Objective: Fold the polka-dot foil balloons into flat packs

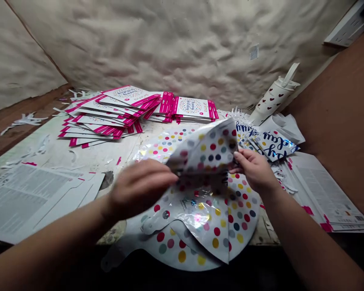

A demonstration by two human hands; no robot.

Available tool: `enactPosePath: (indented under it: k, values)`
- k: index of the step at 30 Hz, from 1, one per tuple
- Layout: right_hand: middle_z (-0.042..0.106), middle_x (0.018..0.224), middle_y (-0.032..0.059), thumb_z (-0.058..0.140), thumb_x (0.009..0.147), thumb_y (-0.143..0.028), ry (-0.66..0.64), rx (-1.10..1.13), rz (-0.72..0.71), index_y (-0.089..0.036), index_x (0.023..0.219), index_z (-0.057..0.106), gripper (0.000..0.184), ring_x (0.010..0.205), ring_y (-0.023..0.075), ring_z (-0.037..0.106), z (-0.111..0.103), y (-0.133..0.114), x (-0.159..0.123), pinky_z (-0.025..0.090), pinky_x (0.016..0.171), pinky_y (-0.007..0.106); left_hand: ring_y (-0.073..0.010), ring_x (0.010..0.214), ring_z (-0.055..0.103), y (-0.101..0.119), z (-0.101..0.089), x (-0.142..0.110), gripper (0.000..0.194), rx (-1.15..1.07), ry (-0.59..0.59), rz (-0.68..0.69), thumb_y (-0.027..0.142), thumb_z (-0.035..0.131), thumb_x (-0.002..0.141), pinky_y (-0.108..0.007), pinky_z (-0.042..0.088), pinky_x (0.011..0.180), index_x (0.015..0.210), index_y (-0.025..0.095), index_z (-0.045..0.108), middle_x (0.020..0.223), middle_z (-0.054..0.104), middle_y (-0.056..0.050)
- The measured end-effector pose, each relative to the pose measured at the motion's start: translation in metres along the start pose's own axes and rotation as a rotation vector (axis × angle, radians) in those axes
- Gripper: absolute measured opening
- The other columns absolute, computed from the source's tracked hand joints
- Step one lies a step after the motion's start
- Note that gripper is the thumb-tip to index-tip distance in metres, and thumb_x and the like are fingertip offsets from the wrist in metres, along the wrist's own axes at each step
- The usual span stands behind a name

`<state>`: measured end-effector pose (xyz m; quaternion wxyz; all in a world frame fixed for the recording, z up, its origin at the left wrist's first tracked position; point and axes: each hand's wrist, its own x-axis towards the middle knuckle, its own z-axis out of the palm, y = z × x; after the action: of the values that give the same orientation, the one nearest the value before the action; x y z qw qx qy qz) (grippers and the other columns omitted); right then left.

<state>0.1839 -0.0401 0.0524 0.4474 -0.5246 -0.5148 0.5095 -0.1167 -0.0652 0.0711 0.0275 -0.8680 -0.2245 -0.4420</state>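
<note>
Pinching of foil seen: polka-dot foil balloon point(215, 230) lay folded at worktop point(87, 157) front edge, raised flap grasped by right hand point(255, 169) and left hand point(139, 188), both clenched on foil; pink-edged cards point(109, 115) stacked behind.

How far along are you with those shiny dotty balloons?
Done-looking: the pink-edged cards sit in overlapping stacks at the back. In hand: your left hand and right hand grip a polka-dot foil balloon, partly folded over. Left lying out: blue-lettered foil pieces in a heap on the right, and printed white sheets on both sides.
</note>
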Motion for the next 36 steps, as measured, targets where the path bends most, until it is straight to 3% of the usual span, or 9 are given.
enactPosePath:
  k: [3, 7, 13, 17, 20, 23, 28, 32, 36]
  values:
    - [0.061, 0.063, -0.0034, 0.078, 0.059, -0.037, 0.103, 0.151, 0.002, -0.017, 0.072, 0.060, 0.030, 0.056, 0.0095, 0.061, 0.006, 0.000, 0.025, 0.055, 0.052, 0.020, -0.0167, 0.091, 0.059, 0.000, 0.038, -0.008, 0.022, -0.019, -0.462, 0.116, 0.012, 0.045, 0.087, -0.029, 0.050, 0.082, 0.104, 0.015, 0.059, 0.099, 0.065, -0.008]
    - [0.067, 0.071, -0.0022, 0.079, 0.059, -0.033, 0.137, 0.138, -0.134, -0.019, 0.078, 0.065, 0.027, 0.062, 0.0124, 0.064, -0.001, 0.000, 0.032, 0.056, 0.051, 0.022, -0.0214, 0.102, 0.058, -0.020, 0.075, -0.025, 0.030, 0.124, -0.736, -0.167, 0.025, 0.038, 0.092, -0.033, 0.048, 0.087, 0.111, 0.014, 0.058, 0.114, 0.062, -0.012]
    - [0.071, 0.098, 0.0027, 0.063, 0.078, -0.022, -0.257, -0.371, -0.476, -0.025, 0.091, 0.072, 0.016, 0.107, 0.0257, 0.059, -0.015, 0.033, -0.017, 0.049, 0.092, 0.046, -0.0323, 0.121, 0.041, -0.028, 0.068, -0.035, 0.053, 0.225, -0.667, -0.525, 0.047, 0.054, 0.079, -0.044, 0.032, 0.103, 0.118, 0.010, 0.055, 0.126, 0.052, -0.017]
    - [0.063, 0.115, 0.0017, 0.052, 0.081, -0.008, -0.439, -0.755, -0.588, -0.032, 0.107, 0.065, 0.038, 0.124, 0.0265, 0.044, -0.011, 0.068, -0.044, 0.037, 0.100, 0.055, -0.0292, 0.101, 0.056, -0.057, 0.029, -0.037, 0.027, 0.274, -0.649, -0.701, 0.030, 0.053, 0.077, -0.041, 0.044, 0.089, 0.098, 0.018, 0.066, 0.107, 0.063, -0.010]
    - [0.058, 0.124, 0.0017, 0.050, 0.078, -0.001, -0.474, -0.883, -0.587, -0.033, 0.112, 0.062, 0.048, 0.127, 0.0281, 0.039, -0.006, 0.077, -0.051, 0.029, 0.102, 0.061, -0.0351, 0.091, 0.058, -0.074, 0.005, -0.025, 0.020, 0.455, -0.602, -0.795, 0.021, 0.048, 0.076, -0.052, 0.042, 0.084, 0.077, 0.013, 0.066, 0.083, 0.064, -0.013]
    - [0.044, 0.137, 0.0023, 0.047, 0.078, -0.002, -0.462, -0.880, -0.542, -0.032, 0.123, 0.054, 0.054, 0.133, 0.0267, 0.028, -0.006, 0.067, -0.053, 0.024, 0.106, 0.058, -0.0323, 0.104, 0.053, -0.062, 0.023, -0.002, 0.031, 0.418, -0.529, -0.636, 0.019, 0.039, 0.084, -0.051, 0.039, 0.091, 0.102, 0.010, 0.062, 0.105, 0.061, -0.015]
    - [0.014, 0.151, 0.0056, 0.060, 0.076, -0.025, -0.274, -0.862, -0.252, -0.030, 0.143, 0.018, 0.079, 0.138, 0.0278, 0.005, -0.025, 0.058, -0.064, 0.017, 0.108, 0.055, -0.0242, 0.135, 0.022, -0.023, 0.111, 0.015, 0.049, -0.030, -0.892, -0.117, 0.032, 0.034, 0.091, -0.043, 0.020, 0.108, 0.138, 0.018, 0.032, 0.146, 0.029, -0.008]
    - [0.008, 0.151, 0.0107, 0.067, 0.068, -0.038, -0.193, -0.985, -0.031, -0.027, 0.145, 0.009, 0.096, 0.137, 0.0318, 0.000, -0.028, 0.073, -0.073, 0.009, 0.107, 0.060, -0.0343, 0.137, 0.005, -0.027, 0.140, 0.004, 0.080, 0.048, -0.962, -0.203, 0.065, 0.034, 0.083, -0.054, 0.007, 0.107, 0.144, 0.017, 0.014, 0.150, 0.012, -0.015]
    - [0.014, 0.150, 0.0130, 0.062, 0.072, -0.027, -0.158, -0.952, -0.357, -0.021, 0.143, 0.020, 0.083, 0.138, 0.0285, 0.006, -0.012, 0.084, -0.069, 0.013, 0.108, 0.056, -0.0360, 0.137, 0.002, -0.035, 0.141, 0.004, 0.090, 0.062, -0.942, -0.209, 0.074, 0.032, 0.077, -0.056, 0.003, 0.106, 0.144, 0.017, 0.013, 0.150, 0.011, -0.016]
